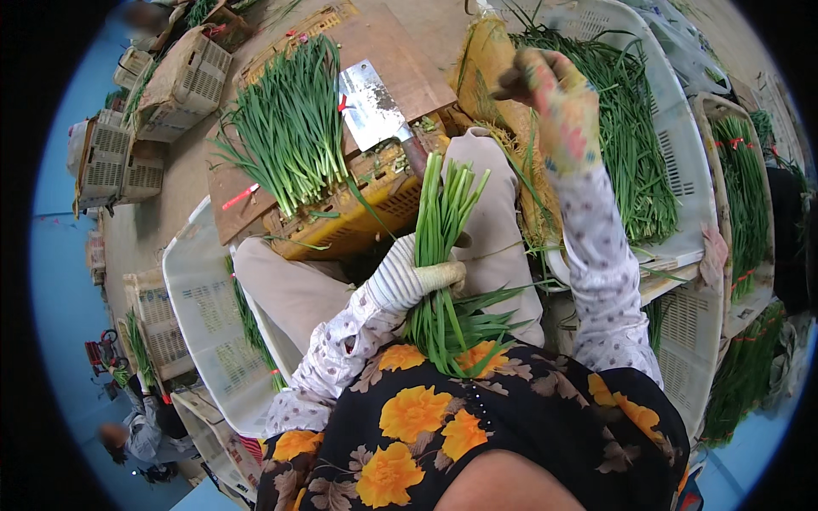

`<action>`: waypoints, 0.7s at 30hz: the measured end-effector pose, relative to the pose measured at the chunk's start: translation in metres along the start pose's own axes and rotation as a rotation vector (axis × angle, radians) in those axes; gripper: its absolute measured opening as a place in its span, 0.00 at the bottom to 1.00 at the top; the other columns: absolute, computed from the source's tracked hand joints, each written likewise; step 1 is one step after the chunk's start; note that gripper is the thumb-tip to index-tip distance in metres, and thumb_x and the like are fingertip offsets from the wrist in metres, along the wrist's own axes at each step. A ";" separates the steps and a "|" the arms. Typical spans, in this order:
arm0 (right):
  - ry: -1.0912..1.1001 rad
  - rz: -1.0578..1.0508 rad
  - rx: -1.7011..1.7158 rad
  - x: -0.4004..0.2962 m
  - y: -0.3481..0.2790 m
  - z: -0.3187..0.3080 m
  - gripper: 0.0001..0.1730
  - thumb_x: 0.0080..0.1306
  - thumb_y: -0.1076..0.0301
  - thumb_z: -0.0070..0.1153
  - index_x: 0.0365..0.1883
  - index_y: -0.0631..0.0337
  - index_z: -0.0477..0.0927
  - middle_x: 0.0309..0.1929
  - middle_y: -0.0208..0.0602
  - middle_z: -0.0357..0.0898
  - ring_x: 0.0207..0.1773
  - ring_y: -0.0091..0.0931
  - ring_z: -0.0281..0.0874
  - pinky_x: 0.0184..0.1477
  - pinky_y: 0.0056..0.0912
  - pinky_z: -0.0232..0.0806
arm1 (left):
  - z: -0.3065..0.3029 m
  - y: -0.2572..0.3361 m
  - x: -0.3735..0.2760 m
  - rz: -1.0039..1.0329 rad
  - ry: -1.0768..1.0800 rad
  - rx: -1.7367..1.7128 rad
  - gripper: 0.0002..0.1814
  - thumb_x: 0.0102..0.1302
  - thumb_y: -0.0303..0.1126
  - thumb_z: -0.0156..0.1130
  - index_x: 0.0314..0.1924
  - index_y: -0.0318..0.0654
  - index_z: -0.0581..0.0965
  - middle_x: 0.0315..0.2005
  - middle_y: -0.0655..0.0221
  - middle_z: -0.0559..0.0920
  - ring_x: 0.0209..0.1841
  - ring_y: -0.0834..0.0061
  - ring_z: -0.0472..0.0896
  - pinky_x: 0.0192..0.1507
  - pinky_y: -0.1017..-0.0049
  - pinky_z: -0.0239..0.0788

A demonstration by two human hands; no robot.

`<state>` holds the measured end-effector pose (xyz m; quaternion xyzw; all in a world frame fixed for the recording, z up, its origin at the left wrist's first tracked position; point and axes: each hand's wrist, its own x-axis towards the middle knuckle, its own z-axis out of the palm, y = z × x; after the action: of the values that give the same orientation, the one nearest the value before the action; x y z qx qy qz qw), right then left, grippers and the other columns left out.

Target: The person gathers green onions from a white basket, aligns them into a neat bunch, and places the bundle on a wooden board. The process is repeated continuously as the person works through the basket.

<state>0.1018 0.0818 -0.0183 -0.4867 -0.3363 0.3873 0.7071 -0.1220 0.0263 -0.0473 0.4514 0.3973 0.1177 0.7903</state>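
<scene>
My left hand point(418, 271), in a striped knit glove, grips a small bunch of green leafy stalks point(441, 230) upright over my lap, pale cut ends away from me. Raised at the upper right, my right hand point(559, 105) wears a stained, paint-coloured glove; its fingers are curled and blurred, and whether they hold anything is unclear. A larger pile of the stalks point(287, 121) lies on a wooden board point(409, 57). Beside it rests a cleaver point(370, 105) with a dark handle pointing toward my knees. A red tie point(241, 196) lies near the board's edge.
A yellow plastic crate point(332, 233) supports the board. At right, a white crate point(696, 246) holds loose greens point(626, 128), with a yellow woven sack point(489, 70) beside it. Another white crate point(204, 319) stands at left. Tied bunches point(741, 204) fill a crate farther right. Other people sit at the far left.
</scene>
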 end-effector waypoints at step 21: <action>-0.222 0.350 0.149 -0.097 0.030 -0.016 0.19 0.58 0.70 0.60 0.46 0.69 0.73 0.41 0.36 0.77 0.43 0.21 0.73 0.48 0.24 0.66 | 0.009 0.009 0.000 -0.085 -0.223 -0.393 0.25 0.54 0.29 0.64 0.52 0.33 0.68 0.32 0.62 0.79 0.30 0.72 0.80 0.34 0.73 0.74</action>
<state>0.0624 -0.0035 -0.0607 -0.4384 -0.2928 0.5792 0.6218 -0.1132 0.0258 -0.0377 0.2821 0.2955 0.1090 0.9062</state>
